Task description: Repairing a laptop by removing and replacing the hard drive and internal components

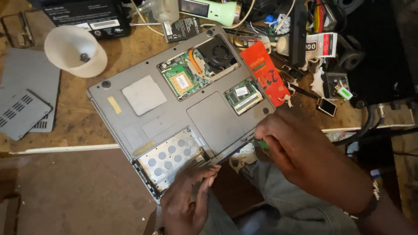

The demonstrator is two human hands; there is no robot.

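Head view: lighting moderate, warm, diffuse, apparently from above. The white plastic funnel (75,51) is the brightest object, near overexposure, and throws a soft shadow onto the wooden workbench (78,117). The grey laptop underside (174,113) is evenly lit, mild sheen, no hard glare. Upper right corner and lower edge fall into deep shadow; detail lost there. Left hand (187,200) shows motion blur at the fingers; right hand (300,156) slightly soft. Centre is sharp; cluttered far edge softer, compression smear visible.

A grey laptop (174,113) lay upside down, covers off, boards exposed, its near edge under the left hand (187,200); a green-handled screwdriver (260,143) sat in the right hand (300,152).
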